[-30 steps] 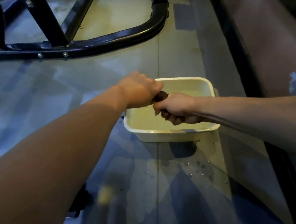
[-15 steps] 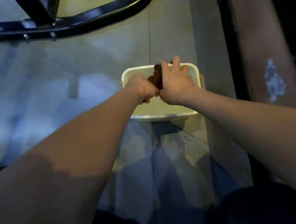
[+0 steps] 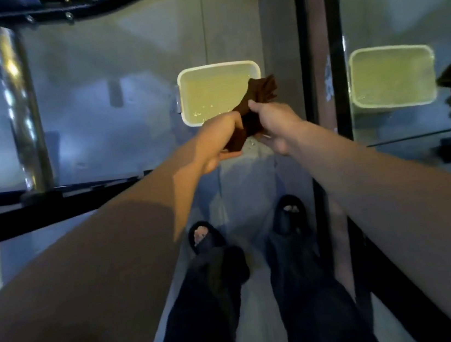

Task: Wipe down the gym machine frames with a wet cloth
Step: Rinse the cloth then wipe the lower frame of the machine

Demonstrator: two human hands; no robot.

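Observation:
A dark brown wet cloth (image 3: 253, 109) is stretched between both hands, just above the near rim of a white basin (image 3: 184, 74) of water on the floor. My left hand (image 3: 221, 139) grips the cloth's lower end. My right hand (image 3: 272, 120) pinches it higher up, and the free end sticks out over the basin. A black gym machine frame (image 3: 99, 3) runs along the top edge of the view.
A chrome post (image 3: 21, 111) and a black bar (image 3: 37, 210) stand at the left. A mirror wall (image 3: 399, 18) on the right reflects the basin and hands, behind a dark vertical frame (image 3: 319, 43). My feet in dark sandals (image 3: 288, 214) stand on the grey floor.
I have risen, so the basin looks farther away and my legs and feet came into view. Both hands lifted the cloth up out of the basin.

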